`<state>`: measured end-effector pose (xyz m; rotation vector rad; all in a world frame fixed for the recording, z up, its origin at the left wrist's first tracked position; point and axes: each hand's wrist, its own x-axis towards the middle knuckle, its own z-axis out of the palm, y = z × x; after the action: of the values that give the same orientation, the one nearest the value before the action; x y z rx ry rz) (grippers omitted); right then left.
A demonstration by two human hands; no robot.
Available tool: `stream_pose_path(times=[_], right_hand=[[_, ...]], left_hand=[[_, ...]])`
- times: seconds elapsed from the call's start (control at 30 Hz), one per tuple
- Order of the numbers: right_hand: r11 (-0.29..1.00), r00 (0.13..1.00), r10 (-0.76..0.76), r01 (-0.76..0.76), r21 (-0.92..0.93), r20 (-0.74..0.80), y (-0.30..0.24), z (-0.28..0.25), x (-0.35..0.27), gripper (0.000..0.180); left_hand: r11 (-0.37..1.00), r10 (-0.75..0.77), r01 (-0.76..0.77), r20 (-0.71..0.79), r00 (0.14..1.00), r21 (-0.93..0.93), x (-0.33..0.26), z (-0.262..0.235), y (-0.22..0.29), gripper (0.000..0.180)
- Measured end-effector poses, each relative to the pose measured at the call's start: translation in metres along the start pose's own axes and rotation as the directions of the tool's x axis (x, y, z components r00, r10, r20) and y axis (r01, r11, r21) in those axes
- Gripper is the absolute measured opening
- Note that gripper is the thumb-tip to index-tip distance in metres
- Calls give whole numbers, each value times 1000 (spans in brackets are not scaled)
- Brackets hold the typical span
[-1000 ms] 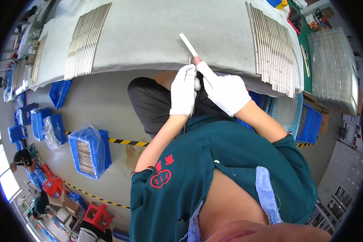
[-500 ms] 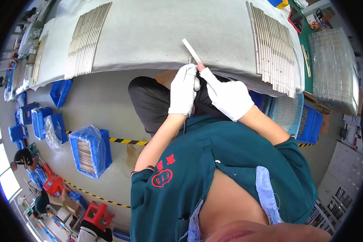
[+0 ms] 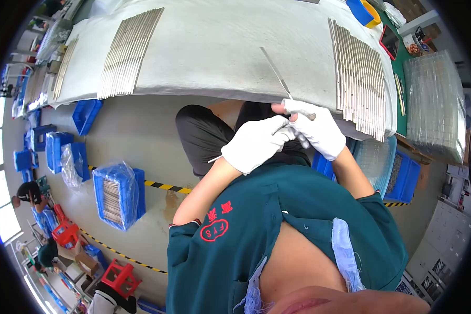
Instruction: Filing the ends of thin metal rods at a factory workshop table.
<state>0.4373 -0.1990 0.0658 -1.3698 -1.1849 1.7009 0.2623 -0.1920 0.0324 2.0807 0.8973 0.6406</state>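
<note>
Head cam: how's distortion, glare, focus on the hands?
Head view: strong fisheye, the white cloth-covered table edge bows and the corners go black; windows at far left blow out; the white-gloved left hand and right hand look sharp, as does the thin metal rod.

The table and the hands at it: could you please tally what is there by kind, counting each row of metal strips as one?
Gloved hands: 2, the left hand and the right hand
Single metal strip held at the hands: 1
Rows of metal strips on the table: 2, the left row and the right row
Total: 5
</note>
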Motion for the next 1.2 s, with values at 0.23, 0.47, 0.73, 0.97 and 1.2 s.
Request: stream_pose_path(times=[0.23,0.47,0.73,0.97,1.2], right_hand=[[874,692,-457,465,-140,-559,-30,-31,-32,40],[561,391,-808,277,-781,-441,2,-98,-16,16],[367,801,-516,-115,-923,-305,12,-102,-24,47],[336,859,-471,-37,-941,-202,30,-136,-21,43],[547,770,-528,-14,-837,-357,20,-106,-3,38]], left_hand=[[925,236,-84,-387,891,372,25,-45,2,53],[500,4,497,-576,817,709,13,-109,-82,58],[350,-212,617,-582,785,705,4,-156,-116,42],[607,-98,517,-589,802,604,40,-156,-122,34],[420,-60,653,-699,712,630,94,-139,-149,23]])
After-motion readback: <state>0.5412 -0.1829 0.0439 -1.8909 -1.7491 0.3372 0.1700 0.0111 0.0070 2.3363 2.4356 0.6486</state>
